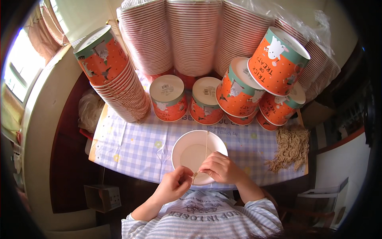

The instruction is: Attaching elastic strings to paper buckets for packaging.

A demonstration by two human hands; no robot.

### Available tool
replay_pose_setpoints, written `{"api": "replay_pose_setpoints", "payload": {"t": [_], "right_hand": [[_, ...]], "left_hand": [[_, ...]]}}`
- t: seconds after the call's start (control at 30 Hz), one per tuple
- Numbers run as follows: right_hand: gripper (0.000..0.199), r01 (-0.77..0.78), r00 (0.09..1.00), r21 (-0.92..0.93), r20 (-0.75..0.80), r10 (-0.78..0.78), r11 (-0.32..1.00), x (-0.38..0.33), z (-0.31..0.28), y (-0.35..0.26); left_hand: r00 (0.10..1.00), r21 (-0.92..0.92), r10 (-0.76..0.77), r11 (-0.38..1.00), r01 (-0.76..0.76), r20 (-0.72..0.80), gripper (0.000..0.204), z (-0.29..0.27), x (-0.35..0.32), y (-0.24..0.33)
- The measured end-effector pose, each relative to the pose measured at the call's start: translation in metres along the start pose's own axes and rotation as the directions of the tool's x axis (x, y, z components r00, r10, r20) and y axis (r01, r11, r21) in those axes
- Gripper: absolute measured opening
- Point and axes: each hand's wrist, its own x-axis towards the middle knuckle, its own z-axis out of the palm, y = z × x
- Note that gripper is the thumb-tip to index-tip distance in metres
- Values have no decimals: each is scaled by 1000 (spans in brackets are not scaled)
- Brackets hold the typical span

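Note:
A white paper bucket [184,144] stands mouth up at the table's near edge, its inside facing me. A thin tan string [206,144] runs from its far rim across the opening to my right hand [221,169]. That hand is closed, thumb and fingertips pinching the string over the near right part of the bucket. My left hand [175,185] is closed too, pinching the string's tan, knotted-looking end [194,175] at the near rim. The two hands' fingertips almost meet there. Whether the string is tied to the near rim cannot be made out.
A tan bundle of strings [292,149] lies at the table's right. Upside-down orange and green buckets [168,99] line the back, some piled two high. At left leans a tall nested stack [119,93]. Plastic-wrapped bucket stacks [193,38] rise behind. A checked cloth [135,147] covers the table.

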Motion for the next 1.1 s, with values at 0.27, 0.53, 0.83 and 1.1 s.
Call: {"api": "replay_pose_setpoints", "payload": {"t": [0.27,0.53,0.83,1.1], "right_hand": [[16,0,1000,-7,-3,0,1000,-1,0,0],[16,5,1000,-15,-24,-5,1000,-2,0,-1],[18,-1,999,-28,-36,0,1000,-3,1,-1],[21,-71,975,-89,-219,50,993,-6,5,-11]], "left_hand": [[987,261,102,963,-67,-124,9,8,4,8],[960,426,210,897,-115,-184,12,12,7,8],[932,415,256,900,-133,-258,6,18,11,4],[945,320,179,944,-86,-275,5,14,9,0]]}}
